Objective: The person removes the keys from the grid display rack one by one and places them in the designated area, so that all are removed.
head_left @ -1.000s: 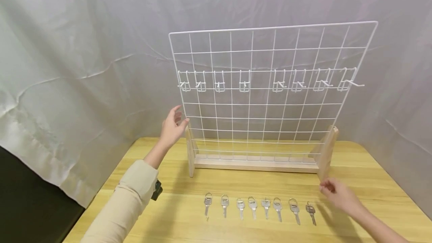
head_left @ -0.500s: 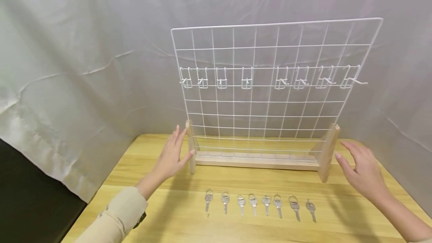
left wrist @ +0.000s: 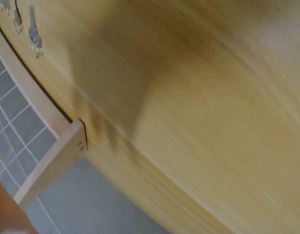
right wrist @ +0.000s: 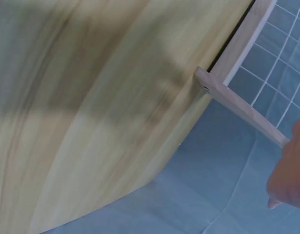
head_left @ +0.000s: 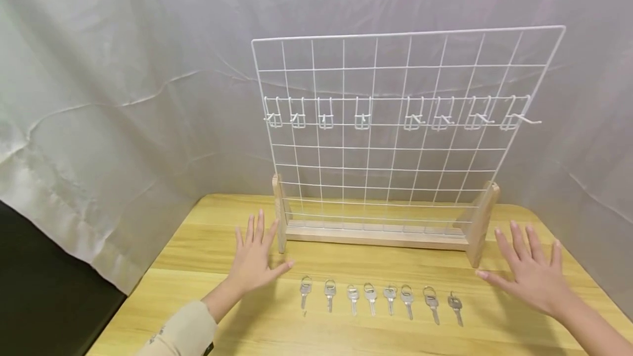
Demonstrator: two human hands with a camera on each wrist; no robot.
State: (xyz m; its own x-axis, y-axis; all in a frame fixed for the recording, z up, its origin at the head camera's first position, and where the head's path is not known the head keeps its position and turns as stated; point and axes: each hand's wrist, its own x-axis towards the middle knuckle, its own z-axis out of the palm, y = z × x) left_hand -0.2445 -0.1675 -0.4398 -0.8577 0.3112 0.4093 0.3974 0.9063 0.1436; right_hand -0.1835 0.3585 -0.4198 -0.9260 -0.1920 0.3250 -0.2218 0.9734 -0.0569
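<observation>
My left hand has its fingers spread, in front of the left foot of a white wire grid rack. Past the rack's right foot, my right hand spreads its fingers the same way. Neither hand holds anything. Between them, several silver keys with rings lie in a row on the wooden table. Several white hooks hang along one bar of the grid. In the left wrist view, a key lies near the rack's base, and only a bit of the hand shows.
Wooden feet and a crossbar carry the grid near the table's back edge. A grey cloth hangs behind and at both sides. A dark area lies beyond the table at lower left.
My left hand has come down from beside the grid's left edge and spread its fingers. My right hand has left the rack's right foot, shifted right and opened out. The keys lie unmoved.
</observation>
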